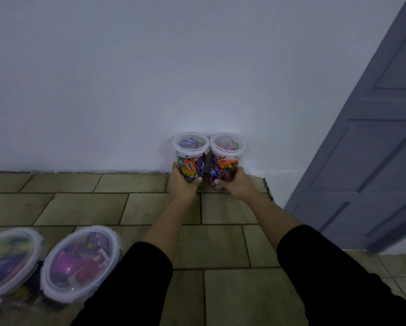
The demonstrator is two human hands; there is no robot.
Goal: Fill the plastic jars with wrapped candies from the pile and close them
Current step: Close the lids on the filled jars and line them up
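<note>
Clear plastic jars stand upright side by side at the foot of the white wall (pixel 103 78), lids on, long axes vertical. The left hand (pixel 182 184) grips the left candy jar (pixel 191 156) low on its body; the right hand (pixel 235 184) grips the right candy jar (pixel 225 161) likewise, both arms stretched forward over the tiled floor (pixel 79 208). Two more lidded jars (pixel 79 262), blurred, seem to stand near the left sleeve.

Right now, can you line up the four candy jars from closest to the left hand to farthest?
1. The left wall jar, held in the left hand.
2. The right wall jar, beside it, in the right hand.
3. The pink-candy jar, lower left, nearer the camera.
4. The blurry jar, at the left edge.
</note>
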